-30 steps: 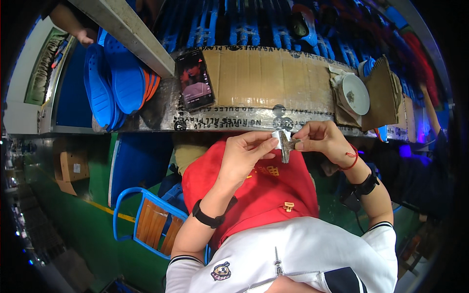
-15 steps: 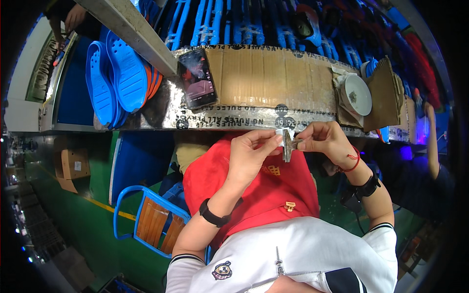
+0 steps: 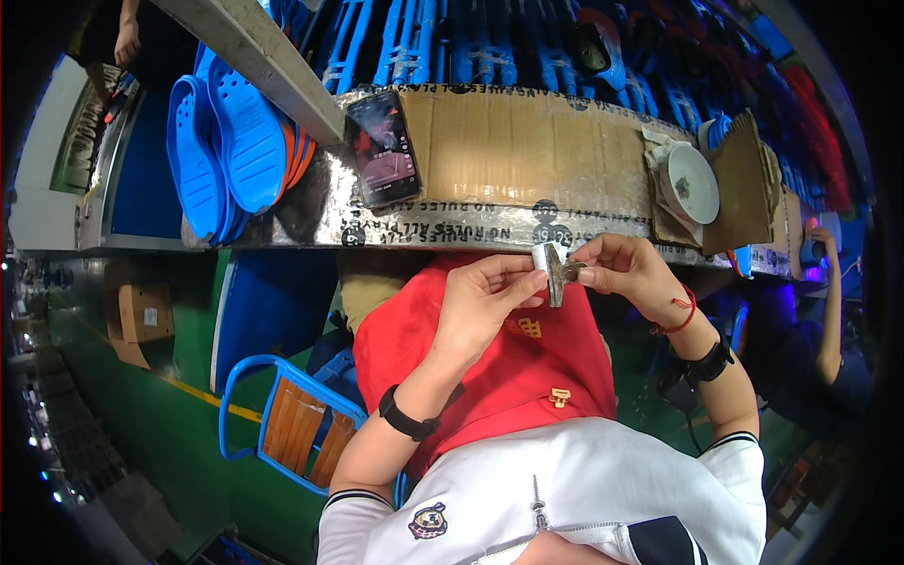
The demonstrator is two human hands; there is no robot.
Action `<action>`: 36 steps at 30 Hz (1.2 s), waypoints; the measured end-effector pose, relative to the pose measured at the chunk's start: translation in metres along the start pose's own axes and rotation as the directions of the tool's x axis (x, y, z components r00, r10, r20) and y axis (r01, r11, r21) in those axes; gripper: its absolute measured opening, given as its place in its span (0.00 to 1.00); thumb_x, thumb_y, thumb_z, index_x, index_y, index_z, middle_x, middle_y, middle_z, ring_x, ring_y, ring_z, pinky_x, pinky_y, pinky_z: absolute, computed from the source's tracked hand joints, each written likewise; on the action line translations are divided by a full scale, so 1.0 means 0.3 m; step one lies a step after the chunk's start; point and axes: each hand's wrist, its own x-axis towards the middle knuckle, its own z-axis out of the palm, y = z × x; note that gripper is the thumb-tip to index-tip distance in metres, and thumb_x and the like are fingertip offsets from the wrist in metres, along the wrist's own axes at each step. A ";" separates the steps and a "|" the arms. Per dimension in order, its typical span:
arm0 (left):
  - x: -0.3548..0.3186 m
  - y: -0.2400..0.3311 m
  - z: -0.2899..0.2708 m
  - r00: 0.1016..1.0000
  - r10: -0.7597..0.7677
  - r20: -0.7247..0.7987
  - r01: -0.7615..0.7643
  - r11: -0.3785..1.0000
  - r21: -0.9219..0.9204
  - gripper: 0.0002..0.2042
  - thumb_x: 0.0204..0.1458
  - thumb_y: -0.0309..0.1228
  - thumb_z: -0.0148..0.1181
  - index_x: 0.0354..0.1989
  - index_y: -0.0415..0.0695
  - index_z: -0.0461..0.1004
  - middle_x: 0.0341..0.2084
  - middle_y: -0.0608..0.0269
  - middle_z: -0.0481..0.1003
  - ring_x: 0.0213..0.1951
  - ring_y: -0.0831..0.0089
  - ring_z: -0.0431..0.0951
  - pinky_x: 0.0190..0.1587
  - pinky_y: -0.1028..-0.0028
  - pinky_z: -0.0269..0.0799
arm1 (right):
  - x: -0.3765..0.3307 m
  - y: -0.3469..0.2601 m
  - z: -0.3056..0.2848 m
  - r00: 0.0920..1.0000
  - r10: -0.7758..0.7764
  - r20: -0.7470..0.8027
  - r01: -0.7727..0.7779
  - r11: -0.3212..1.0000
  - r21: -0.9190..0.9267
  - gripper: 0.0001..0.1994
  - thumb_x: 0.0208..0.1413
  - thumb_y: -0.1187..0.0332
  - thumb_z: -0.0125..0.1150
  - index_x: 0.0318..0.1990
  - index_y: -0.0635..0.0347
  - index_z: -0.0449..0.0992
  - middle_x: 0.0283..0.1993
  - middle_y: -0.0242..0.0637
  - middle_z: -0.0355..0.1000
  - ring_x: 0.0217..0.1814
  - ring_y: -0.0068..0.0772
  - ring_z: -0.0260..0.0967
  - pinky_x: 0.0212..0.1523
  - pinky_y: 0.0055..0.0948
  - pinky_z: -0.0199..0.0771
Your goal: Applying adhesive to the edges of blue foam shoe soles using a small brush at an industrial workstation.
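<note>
Just off the near edge of the bench, above my red apron [image 3: 471, 377], both of my hands meet at one small object. My left hand [image 3: 482, 299] is closed, thumb and fingers pinching a short white and grey-brown strip [image 3: 556, 284] that stands upright. From the other side, the fingertips of my right hand [image 3: 629, 273] pinch a small brownish bit against that strip. What the strip is made of is too small to tell. Nearest to my right hand on the bench is a white bowl [image 3: 695, 179] with some dark bits in it.
A cardboard-topped bench [image 3: 537, 151] runs ahead, with a phone [image 3: 381, 151] lying on it. Blue shoe parts [image 3: 240, 141] stack at the left beside a metal post [image 3: 268, 61]. Behind are blue racks [image 3: 405, 47]. A blue chair [image 3: 297, 424] stands at my left; other people work on both sides.
My fingers have shifted slightly around the strip, and its white part shows a little more upright. At the right, another person's arm has moved lower; a hand at far left has moved too.
</note>
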 end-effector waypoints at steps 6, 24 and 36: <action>0.000 0.004 -0.006 0.999 -0.046 0.021 0.046 0.999 -0.004 0.11 0.52 0.26 0.60 0.41 0.34 0.73 0.35 0.60 0.76 0.36 0.76 0.76 0.38 0.78 0.76 | 0.000 0.005 -0.008 0.999 -0.040 -0.007 0.039 0.997 -0.070 0.13 0.49 0.73 0.65 0.41 0.70 0.73 0.36 0.36 0.74 0.38 0.20 0.71 0.41 0.18 0.71; 0.011 0.010 -0.017 1.000 0.006 -0.015 -0.007 1.000 -0.019 0.10 0.50 0.26 0.62 0.40 0.34 0.75 0.33 0.61 0.76 0.35 0.77 0.76 0.37 0.78 0.76 | -0.008 -0.013 0.005 0.998 -0.003 -0.060 -0.005 0.992 -0.124 0.13 0.48 0.73 0.65 0.41 0.70 0.75 0.35 0.36 0.75 0.37 0.20 0.72 0.40 0.19 0.71; 0.005 0.035 -0.021 0.999 -0.006 -0.036 0.005 1.000 -0.003 0.10 0.50 0.27 0.62 0.38 0.34 0.76 0.33 0.59 0.77 0.34 0.76 0.77 0.37 0.77 0.76 | -0.008 -0.025 0.026 0.999 -0.012 -0.032 0.009 0.995 -0.098 0.11 0.48 0.75 0.65 0.39 0.70 0.76 0.35 0.36 0.75 0.36 0.19 0.72 0.39 0.17 0.71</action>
